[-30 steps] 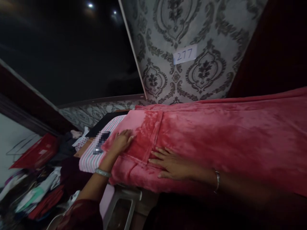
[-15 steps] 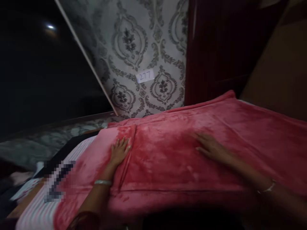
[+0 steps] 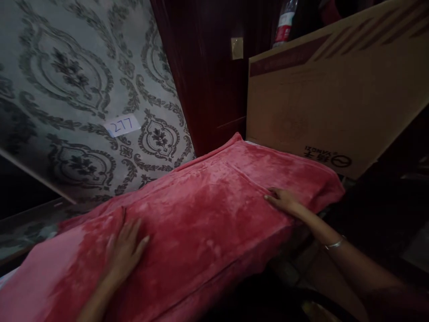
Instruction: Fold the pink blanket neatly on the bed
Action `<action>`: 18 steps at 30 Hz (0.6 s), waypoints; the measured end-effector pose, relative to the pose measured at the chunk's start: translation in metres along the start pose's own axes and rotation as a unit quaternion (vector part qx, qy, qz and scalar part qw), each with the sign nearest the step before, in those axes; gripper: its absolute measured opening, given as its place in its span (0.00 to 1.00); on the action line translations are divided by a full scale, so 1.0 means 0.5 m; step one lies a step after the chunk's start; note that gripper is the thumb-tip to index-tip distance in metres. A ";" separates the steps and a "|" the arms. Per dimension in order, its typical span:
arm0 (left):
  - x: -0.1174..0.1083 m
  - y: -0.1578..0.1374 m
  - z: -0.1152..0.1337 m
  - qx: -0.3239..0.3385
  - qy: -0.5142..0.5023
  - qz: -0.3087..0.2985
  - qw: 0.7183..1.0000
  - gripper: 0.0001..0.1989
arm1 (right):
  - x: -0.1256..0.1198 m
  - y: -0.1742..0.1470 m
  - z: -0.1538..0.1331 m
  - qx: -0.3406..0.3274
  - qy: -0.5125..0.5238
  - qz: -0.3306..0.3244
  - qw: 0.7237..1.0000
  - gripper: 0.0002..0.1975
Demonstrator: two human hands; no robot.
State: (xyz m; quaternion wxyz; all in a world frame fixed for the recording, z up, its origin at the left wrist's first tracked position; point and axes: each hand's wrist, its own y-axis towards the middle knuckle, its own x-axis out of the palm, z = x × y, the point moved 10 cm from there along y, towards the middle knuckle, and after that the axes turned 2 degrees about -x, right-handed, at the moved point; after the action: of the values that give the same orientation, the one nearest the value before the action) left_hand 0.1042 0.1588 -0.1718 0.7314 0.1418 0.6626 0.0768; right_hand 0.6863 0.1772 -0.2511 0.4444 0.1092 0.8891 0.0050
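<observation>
A red and pink plush blanket [image 3: 208, 223] is spread across a raised surface, with fold lines running over it. My left hand [image 3: 125, 248] lies on its left part, palm down, fingers stretched and thumb apart, beside a short raised crease. Farther right, my right hand [image 3: 283, 201] is at a fold edge of the blanket, with thumb and curled fingers closed on the cloth. The fingertips there are partly hidden. A bracelet [image 3: 335, 243] circles the right wrist.
A large cardboard box [image 3: 328, 98] stands beyond the blanket's right end, with a labelled plastic bottle [image 3: 284, 24] behind its top edge. Patterned wallpaper [image 3: 77, 85] carries a paper marked 277 [image 3: 124, 125]. A dark red door-like panel [image 3: 211, 89] stands between wall and box.
The view has turned right, bringing the box and bottle into sight. My right hand has slid right along the blanket to a fold edge and closed there. My left hand stays flat near the crease.
</observation>
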 end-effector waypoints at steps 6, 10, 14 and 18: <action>0.083 -0.069 0.247 0.138 -0.087 -0.128 0.978 0.30 | -0.005 -0.016 -0.003 -0.005 0.150 -0.092 0.984 0.32; 0.092 -0.114 0.279 0.115 -0.187 -0.147 0.964 0.28 | -0.002 -0.053 0.011 0.048 0.304 -0.116 0.944 0.34; 0.071 -0.134 0.292 0.035 -0.365 -0.135 0.920 0.27 | 0.003 -0.085 0.002 0.087 0.420 -0.126 0.894 0.32; 0.079 -0.134 0.313 -0.079 -0.541 -0.150 0.823 0.29 | -0.018 -0.067 -0.075 0.068 0.465 -0.095 0.877 0.34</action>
State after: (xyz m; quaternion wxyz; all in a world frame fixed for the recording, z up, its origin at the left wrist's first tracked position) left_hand 0.2588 0.0907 -0.2170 0.9838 0.0007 0.1649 -0.0709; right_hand 0.6553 0.1463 -0.2249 -0.0306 0.0391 0.9976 -0.0480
